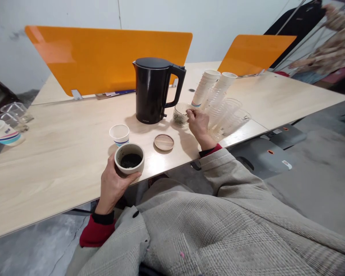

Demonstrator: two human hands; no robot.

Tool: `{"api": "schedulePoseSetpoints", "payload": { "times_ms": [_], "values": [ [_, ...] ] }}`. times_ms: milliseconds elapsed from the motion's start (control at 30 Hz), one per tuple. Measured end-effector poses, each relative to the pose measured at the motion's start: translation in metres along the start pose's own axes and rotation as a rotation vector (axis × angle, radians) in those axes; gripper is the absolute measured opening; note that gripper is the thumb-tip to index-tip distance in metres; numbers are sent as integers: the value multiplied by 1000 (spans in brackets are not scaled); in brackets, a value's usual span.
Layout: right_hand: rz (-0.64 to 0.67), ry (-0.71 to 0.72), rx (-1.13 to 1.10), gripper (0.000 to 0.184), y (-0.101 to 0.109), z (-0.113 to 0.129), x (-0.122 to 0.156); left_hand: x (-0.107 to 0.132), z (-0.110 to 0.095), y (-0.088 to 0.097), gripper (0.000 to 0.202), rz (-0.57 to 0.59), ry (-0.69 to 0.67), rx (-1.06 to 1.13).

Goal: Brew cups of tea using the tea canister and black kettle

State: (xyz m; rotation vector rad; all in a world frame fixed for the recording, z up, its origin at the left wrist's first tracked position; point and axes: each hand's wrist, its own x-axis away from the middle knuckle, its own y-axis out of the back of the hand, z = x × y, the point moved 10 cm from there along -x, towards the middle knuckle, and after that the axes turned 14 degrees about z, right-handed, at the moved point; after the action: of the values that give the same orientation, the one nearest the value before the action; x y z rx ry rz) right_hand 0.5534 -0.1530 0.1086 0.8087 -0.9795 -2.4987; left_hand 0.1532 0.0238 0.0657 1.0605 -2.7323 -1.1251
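Observation:
My left hand (114, 183) is wrapped round a pale ceramic jar (142, 161) with loose dark stuff, like tea leaves, inside. It tilts a little towards me at the table's front edge. My right hand (199, 124) is closed in a pinch at the right rim of a ribbed glass cup (179, 115); what the fingertips hold is too small to make out. Between the hands lies a round wooden lid (164, 142) on the table. Just behind the jar stands a white paper cup (119, 133) with a blue band.
A black electric kettle (151, 92) stands behind the glass cup. Stacked paper cups (207, 86) and clear plastic cups (228, 117) are right of my right hand. More cups (5, 133) lie at the far left. Orange dividers (103, 57) cross the table; another person (330, 50) is at back right.

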Motion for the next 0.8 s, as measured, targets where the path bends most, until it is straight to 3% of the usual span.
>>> {"api": "schedulePoseSetpoints", "payload": {
  "times_ms": [133, 267, 400, 500, 633, 800],
  "values": [
    [-50, 23, -61, 35, 7, 5, 5, 0, 1, 0, 91, -3, -9, 2],
    [-190, 85, -154, 37, 37, 21, 25, 0, 3, -1, 92, 3, 11, 0],
    [-312, 203, -289, 39, 73, 53, 58, 1, 2, -1, 94, 9, 29, 13],
    [-356, 331, -442, 31, 92, 85, 88, 1, -1, -2, 95, 17, 21, 33],
    [-274, 480, -640, 18, 91, 128, 121, 0, -5, -3, 93, 28, -8, 50],
    [-7, 652, -664, 17, 61, 183, 155, 1, -6, -4, 96, 36, -19, 49]
  ]
}}
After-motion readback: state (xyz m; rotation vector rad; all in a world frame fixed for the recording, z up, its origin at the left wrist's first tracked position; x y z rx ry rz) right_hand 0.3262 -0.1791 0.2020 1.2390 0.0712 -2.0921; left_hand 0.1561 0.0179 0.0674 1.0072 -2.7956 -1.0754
